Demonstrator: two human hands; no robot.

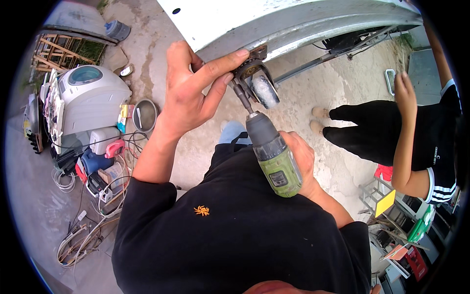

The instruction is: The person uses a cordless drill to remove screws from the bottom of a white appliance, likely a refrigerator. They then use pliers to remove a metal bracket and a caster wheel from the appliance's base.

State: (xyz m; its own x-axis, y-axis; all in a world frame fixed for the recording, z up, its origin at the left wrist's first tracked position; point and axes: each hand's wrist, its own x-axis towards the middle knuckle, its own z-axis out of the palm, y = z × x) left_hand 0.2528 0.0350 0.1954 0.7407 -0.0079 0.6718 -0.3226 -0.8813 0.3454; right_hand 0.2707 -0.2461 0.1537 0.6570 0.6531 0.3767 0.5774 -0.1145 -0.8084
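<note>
My left hand (192, 90) presses a swivel caster (264, 90) against the edge of a white-and-grey metal housing (293, 34), index finger lying along its rusty bracket and thumb close below. The caster's wheel looks worn and whitish between dark forks. In my right hand (301, 161) is a green and dark-grey cordless drill (276, 161), pointing up and away from me. Its long socket bit (242, 98) reaches the caster's mounting side, near my left fingertips. The fastener at the bit's tip is too small to make out. My right fingers are partly hidden behind the drill.
A person in black (411, 127) stands at the right with one arm raised. On the left are a white washer-like shell (93, 98), a round metal pot (145, 115) and tangled cables (83, 245). A metal frame with a yellow panel (385, 202) stands lower right.
</note>
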